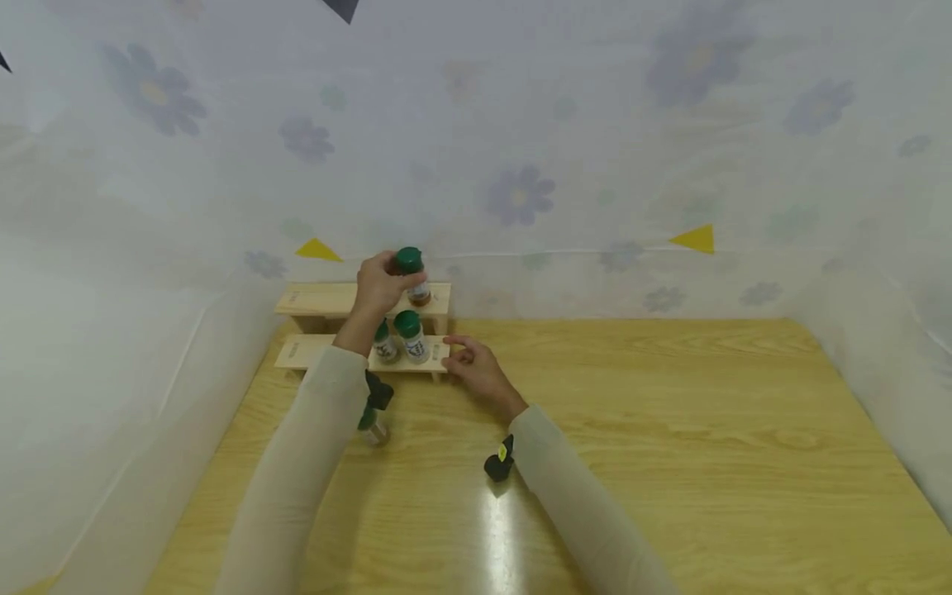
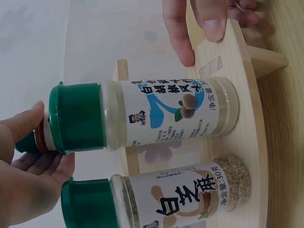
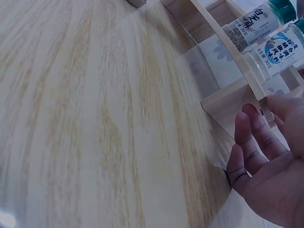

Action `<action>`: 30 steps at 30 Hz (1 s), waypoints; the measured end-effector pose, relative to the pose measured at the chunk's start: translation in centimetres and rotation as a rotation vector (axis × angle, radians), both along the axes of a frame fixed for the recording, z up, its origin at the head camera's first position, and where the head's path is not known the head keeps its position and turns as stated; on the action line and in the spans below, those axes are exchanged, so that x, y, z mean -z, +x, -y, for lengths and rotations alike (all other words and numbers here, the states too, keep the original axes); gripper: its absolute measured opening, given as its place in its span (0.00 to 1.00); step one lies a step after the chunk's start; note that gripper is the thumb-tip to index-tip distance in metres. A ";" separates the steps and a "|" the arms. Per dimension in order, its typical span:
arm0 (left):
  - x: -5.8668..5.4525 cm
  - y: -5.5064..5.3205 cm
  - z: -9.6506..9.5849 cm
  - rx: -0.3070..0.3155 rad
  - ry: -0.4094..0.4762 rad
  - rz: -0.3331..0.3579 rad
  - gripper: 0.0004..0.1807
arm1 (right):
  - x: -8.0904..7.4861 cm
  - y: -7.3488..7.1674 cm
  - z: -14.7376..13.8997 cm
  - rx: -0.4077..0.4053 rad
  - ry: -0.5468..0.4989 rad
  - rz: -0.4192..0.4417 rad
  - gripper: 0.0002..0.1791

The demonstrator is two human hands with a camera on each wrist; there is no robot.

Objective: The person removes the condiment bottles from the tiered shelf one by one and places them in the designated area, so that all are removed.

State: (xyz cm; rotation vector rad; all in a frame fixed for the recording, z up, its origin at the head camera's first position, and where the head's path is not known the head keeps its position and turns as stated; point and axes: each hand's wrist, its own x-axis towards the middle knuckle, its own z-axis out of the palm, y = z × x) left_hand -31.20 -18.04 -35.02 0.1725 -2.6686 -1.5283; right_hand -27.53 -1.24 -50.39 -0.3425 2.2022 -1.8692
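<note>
My left hand (image 1: 378,289) grips a green-capped spice jar (image 1: 419,292) around its cap, upright at the right end of the upper wooden shelf (image 1: 335,296). In the left wrist view, most of that jar is hidden behind a nearer one. Two more spice jars stand on the lower shelf (image 1: 301,353): a pale-powder jar (image 2: 171,111) to the right and a sesame jar (image 2: 185,195) beside it. At the lower shelf's right end, my right hand (image 1: 478,369) pinches the board, thumb over the edge (image 3: 266,108) and fingers curled below.
Another green-capped jar (image 1: 375,431) stands on the wooden table (image 1: 669,463) in front of the shelves, partly behind the left sleeve (image 1: 297,471). A flowered sheet (image 1: 595,149) hangs behind and at both sides.
</note>
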 end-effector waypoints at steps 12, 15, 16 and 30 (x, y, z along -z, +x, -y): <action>-1.1 0.7 0.4 0.053 0.045 -0.126 0.27 | 0.0 -0.2 -0.4 -0.011 0.027 -0.018 0.22; -1.4 1.1 0.6 0.066 0.082 -0.133 0.27 | 0.0 -0.2 -0.5 -0.016 0.017 -0.008 0.22; -1.5 1.3 0.6 0.074 0.095 -0.139 0.26 | 0.1 -0.2 -0.6 -0.016 0.018 -0.007 0.22; -3.9 4.9 1.5 0.184 0.166 -0.279 0.24 | 0.2 -0.6 -1.1 0.013 -0.025 0.026 0.21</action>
